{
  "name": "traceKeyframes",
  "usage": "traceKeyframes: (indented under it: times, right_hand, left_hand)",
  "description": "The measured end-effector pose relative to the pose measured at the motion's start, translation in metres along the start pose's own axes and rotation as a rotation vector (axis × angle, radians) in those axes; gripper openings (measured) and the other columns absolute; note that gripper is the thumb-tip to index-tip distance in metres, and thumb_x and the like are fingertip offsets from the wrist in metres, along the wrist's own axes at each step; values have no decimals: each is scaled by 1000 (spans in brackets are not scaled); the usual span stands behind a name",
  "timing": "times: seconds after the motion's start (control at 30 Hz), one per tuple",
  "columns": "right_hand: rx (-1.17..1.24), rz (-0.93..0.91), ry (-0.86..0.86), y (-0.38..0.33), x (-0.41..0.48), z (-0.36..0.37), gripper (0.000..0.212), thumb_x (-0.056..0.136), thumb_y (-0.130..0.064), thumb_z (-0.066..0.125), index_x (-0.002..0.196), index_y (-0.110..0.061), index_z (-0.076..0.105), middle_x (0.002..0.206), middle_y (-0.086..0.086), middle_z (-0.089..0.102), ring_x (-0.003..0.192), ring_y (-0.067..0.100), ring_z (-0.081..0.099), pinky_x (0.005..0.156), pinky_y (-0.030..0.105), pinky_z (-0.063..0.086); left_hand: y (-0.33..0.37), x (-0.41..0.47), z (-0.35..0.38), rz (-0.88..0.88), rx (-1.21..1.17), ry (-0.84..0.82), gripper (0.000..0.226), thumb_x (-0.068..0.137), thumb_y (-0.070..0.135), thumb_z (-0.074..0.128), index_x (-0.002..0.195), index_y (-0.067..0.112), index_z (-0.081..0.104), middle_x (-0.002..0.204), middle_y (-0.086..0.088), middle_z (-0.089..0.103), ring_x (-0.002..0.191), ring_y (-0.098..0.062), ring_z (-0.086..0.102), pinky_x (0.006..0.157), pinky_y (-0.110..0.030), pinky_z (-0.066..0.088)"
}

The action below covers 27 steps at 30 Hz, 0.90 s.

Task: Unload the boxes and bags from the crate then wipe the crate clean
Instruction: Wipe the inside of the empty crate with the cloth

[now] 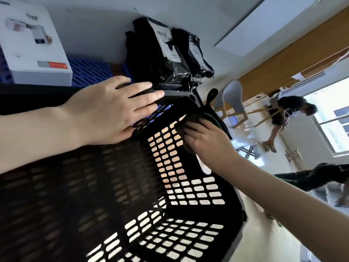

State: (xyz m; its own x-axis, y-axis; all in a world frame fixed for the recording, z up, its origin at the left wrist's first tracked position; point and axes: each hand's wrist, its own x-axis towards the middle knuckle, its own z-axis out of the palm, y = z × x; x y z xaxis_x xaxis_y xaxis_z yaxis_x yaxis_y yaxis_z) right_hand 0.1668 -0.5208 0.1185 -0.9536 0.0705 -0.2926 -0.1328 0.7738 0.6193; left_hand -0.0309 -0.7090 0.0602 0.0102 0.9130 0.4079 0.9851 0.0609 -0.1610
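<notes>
A black perforated crate (117, 195) fills the lower middle of the head view, tilted so that I look into it. My left hand (113, 110) lies flat with straight fingers on the crate's far rim. My right hand (204, 142) grips a dark cloth (211, 118) with a hanging loop and presses it against the crate's inner wall near the top corner. Black plastic bags (170, 53) with white labels are stacked just beyond the crate. A white box (32, 42) lies at the upper left.
The white box rests on a blue slatted crate (88, 74). To the right are a grey chair with wooden legs (234, 103), a folding stool (251, 152) and two persons (289, 116) on the pale floor, near a window (332, 129).
</notes>
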Motion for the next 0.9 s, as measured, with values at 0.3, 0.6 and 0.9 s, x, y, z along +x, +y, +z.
traceKeyframes:
  times: [0.3,0.6,0.9]
  right_hand:
    - [-4,-188,-290,-43,41,57,36,99,-32,39,125,-23,62,133,-9,58,137,12,38,117,30,18]
    - [37,-266,-350,-90,56,103,38,99,-17,36,130,-12,57,138,4,53,140,24,30,119,37,6]
    - [118,-245,-237,-35,-28,30,18,75,-41,72,89,-30,78,100,-17,72,112,5,62,102,26,43]
  left_hand:
    - [-2,-2,4,14,71,-11,61,91,39,37,146,13,43,160,-8,27,142,-29,35,108,-47,37]
    - [-2,1,14,80,187,27,62,95,41,30,151,14,33,162,-10,18,145,-30,30,108,-45,38]
    - [-2,1,3,65,157,-37,62,96,41,26,153,15,27,164,-9,12,147,-29,24,109,-45,34]
